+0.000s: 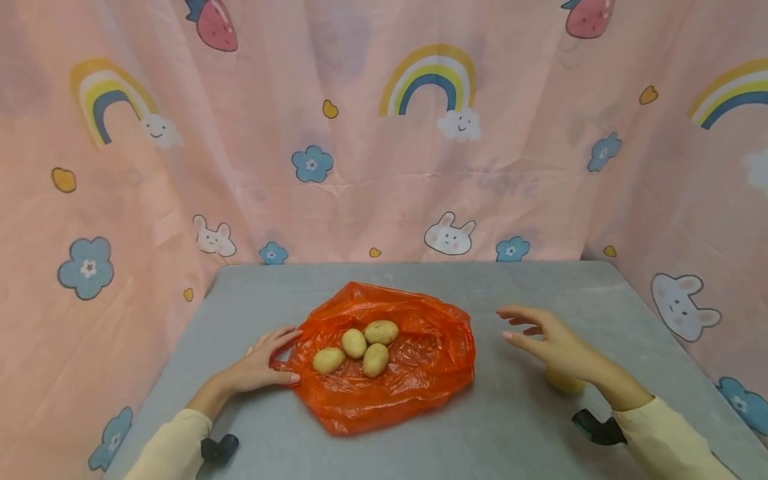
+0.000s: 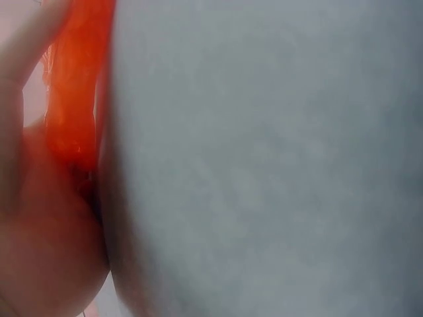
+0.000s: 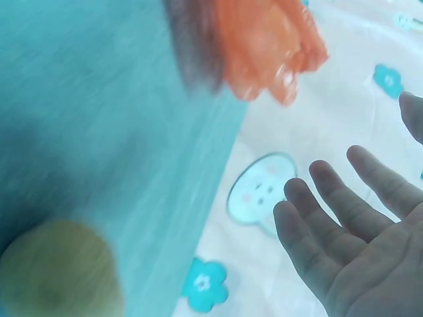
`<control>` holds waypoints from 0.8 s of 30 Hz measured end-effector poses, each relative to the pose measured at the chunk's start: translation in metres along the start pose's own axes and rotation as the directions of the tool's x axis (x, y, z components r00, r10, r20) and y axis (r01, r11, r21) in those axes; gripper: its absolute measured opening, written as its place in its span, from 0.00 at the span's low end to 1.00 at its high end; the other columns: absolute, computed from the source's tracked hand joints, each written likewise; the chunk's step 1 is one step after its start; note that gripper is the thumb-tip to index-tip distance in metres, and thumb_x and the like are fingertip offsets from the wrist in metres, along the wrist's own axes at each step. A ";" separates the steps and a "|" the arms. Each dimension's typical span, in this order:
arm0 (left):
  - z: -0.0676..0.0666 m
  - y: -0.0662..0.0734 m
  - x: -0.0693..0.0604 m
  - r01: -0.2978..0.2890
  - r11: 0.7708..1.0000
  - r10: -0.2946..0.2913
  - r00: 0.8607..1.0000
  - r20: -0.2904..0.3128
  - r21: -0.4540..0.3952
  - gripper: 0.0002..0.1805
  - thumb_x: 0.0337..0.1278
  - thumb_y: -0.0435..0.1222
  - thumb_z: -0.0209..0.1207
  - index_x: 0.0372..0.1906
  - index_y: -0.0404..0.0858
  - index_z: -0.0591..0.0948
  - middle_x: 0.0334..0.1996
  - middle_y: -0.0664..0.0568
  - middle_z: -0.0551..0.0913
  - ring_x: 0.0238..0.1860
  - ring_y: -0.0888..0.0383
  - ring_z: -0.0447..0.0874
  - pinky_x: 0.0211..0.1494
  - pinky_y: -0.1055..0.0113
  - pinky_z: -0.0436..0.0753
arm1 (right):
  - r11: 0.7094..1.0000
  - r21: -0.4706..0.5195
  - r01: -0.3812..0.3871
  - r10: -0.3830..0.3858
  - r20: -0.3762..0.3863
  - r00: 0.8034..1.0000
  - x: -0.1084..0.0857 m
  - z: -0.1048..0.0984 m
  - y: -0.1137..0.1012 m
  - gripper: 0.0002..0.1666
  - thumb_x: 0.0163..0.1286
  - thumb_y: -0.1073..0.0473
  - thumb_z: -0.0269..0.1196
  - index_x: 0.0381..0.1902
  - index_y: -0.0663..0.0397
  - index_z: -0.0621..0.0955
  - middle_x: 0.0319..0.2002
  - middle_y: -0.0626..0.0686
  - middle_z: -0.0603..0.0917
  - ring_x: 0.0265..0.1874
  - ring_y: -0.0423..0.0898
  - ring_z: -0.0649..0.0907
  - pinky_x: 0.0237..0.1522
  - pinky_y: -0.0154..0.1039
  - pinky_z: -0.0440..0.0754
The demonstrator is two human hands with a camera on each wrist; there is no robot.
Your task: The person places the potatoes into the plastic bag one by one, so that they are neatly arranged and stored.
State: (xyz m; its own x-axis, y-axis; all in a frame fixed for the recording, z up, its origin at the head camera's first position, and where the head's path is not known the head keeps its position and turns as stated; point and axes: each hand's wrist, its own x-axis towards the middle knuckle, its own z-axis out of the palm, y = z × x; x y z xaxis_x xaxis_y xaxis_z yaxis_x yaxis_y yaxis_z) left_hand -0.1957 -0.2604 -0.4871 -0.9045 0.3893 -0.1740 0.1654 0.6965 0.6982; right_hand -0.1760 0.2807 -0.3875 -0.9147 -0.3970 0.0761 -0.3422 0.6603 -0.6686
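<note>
An orange-red plastic bag [image 1: 420, 393] lies spread on the table, its mouth facing up. Several potatoes [image 1: 376, 360] sit together in its left half. At the bag's left edge my left hand [image 1: 264, 363] rests with fingers and thumb spread against the plastic; the left wrist view shows the bag [image 2: 76, 86] close against that hand. To the right of the bag, my right hand [image 1: 558, 343] hovers above the table with nothing in it, its fingers [image 3: 350, 211] loosely extended. Another potato [image 1: 564, 383] lies on the table beneath the right wrist, partly hidden by it.
The grey table [image 1: 510, 427] is bounded at the back and sides by a pink curtain [image 1: 372, 200] printed with rainbows, flowers and rabbits. Dark straps [image 1: 600, 428] with small projecting parts sit at both wrists.
</note>
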 end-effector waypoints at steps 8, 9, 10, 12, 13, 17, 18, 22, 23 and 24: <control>-0.001 -0.001 -0.001 -0.019 1.000 0.019 1.000 -0.009 0.017 0.49 0.52 0.54 0.70 0.79 0.49 0.62 0.81 0.43 0.52 0.78 0.34 0.43 0.70 0.23 0.46 | 0.996 -0.057 -0.072 0.072 -0.014 0.997 -0.018 -0.009 0.026 0.27 0.75 0.54 0.61 0.66 0.64 0.75 0.63 0.66 0.80 0.58 0.64 0.80 0.50 0.50 0.82; -0.001 -0.001 -0.001 -0.019 1.000 0.019 1.000 -0.010 0.018 0.49 0.53 0.54 0.70 0.79 0.48 0.62 0.81 0.43 0.52 0.78 0.34 0.43 0.70 0.23 0.46 | 0.995 -0.063 -0.077 0.076 -0.019 0.997 -0.020 -0.009 0.029 0.28 0.75 0.54 0.61 0.66 0.64 0.75 0.63 0.66 0.80 0.57 0.63 0.80 0.50 0.49 0.83; -0.001 0.000 -0.001 -0.023 1.000 0.023 1.000 -0.009 0.020 0.49 0.53 0.54 0.70 0.79 0.48 0.62 0.81 0.43 0.52 0.78 0.33 0.43 0.70 0.22 0.46 | 0.994 -0.069 -0.080 0.079 -0.024 0.997 -0.023 -0.010 0.032 0.27 0.75 0.54 0.61 0.66 0.63 0.75 0.63 0.66 0.80 0.57 0.63 0.80 0.49 0.47 0.83; -0.001 0.000 -0.001 -0.019 1.000 0.019 1.000 -0.007 0.010 0.49 0.53 0.54 0.70 0.79 0.48 0.62 0.81 0.43 0.52 0.79 0.34 0.43 0.70 0.22 0.46 | 0.993 -0.081 -0.081 0.079 -0.034 0.996 -0.028 -0.011 0.039 0.27 0.75 0.55 0.62 0.66 0.63 0.75 0.62 0.66 0.81 0.56 0.56 0.82 0.47 0.42 0.83; -0.001 0.001 -0.001 -0.016 1.000 0.016 1.000 -0.006 0.009 0.49 0.53 0.54 0.70 0.79 0.48 0.62 0.81 0.43 0.52 0.79 0.34 0.43 0.70 0.23 0.46 | 0.993 -0.086 -0.083 0.081 -0.033 0.996 -0.031 -0.011 0.042 0.26 0.75 0.55 0.61 0.66 0.62 0.76 0.62 0.66 0.81 0.55 0.53 0.82 0.46 0.41 0.82; -0.001 0.002 -0.001 -0.003 1.000 0.003 1.000 -0.002 0.002 0.50 0.53 0.55 0.70 0.79 0.49 0.62 0.81 0.43 0.52 0.79 0.35 0.43 0.71 0.23 0.47 | 0.993 -0.105 -0.058 0.056 -0.021 0.998 -0.041 -0.014 0.057 0.25 0.74 0.56 0.63 0.65 0.60 0.78 0.62 0.64 0.81 0.53 0.32 0.80 0.44 0.42 0.82; -0.001 0.002 -0.001 0.000 1.000 0.000 1.000 -0.003 0.002 0.50 0.52 0.55 0.70 0.79 0.49 0.62 0.81 0.43 0.52 0.79 0.35 0.43 0.71 0.23 0.47 | 0.993 -0.109 -0.045 0.044 -0.012 0.999 -0.043 -0.015 0.060 0.24 0.73 0.56 0.63 0.64 0.60 0.79 0.62 0.64 0.82 0.53 0.29 0.79 0.44 0.43 0.82; -0.001 0.002 0.000 -0.008 1.000 0.008 1.000 -0.008 0.009 0.49 0.52 0.55 0.70 0.79 0.49 0.62 0.81 0.43 0.52 0.79 0.34 0.43 0.71 0.23 0.46 | 0.995 -0.098 -0.004 0.010 0.061 0.998 -0.051 -0.020 0.078 0.25 0.71 0.58 0.65 0.64 0.56 0.79 0.63 0.55 0.81 0.54 0.22 0.73 0.44 0.45 0.83; -0.001 0.002 0.000 -0.012 1.000 0.013 1.000 -0.009 0.013 0.49 0.52 0.55 0.70 0.79 0.49 0.62 0.81 0.43 0.52 0.79 0.34 0.43 0.71 0.23 0.46 | 0.996 -0.085 0.013 -0.006 0.079 0.997 -0.053 -0.021 0.084 0.25 0.71 0.58 0.65 0.64 0.56 0.79 0.63 0.49 0.81 0.55 0.20 0.72 0.43 0.43 0.83; -0.001 0.002 0.000 -0.013 1.000 0.013 1.000 -0.011 0.013 0.49 0.52 0.55 0.70 0.78 0.49 0.63 0.81 0.43 0.52 0.79 0.34 0.43 0.71 0.23 0.46 | 0.997 -0.067 0.035 -0.029 0.100 0.995 -0.055 -0.022 0.089 0.25 0.71 0.59 0.65 0.65 0.55 0.79 0.63 0.43 0.80 0.56 0.18 0.71 0.43 0.39 0.83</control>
State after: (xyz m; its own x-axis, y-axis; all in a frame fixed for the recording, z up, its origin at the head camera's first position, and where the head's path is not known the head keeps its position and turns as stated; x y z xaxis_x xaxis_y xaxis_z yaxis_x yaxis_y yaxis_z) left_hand -0.1956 -0.2591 -0.4850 -0.9067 0.3915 -0.1572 0.1820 0.6993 0.6913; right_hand -0.1604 0.3751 -0.4348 -0.8783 -0.4776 0.0207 -0.3880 0.6869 -0.6145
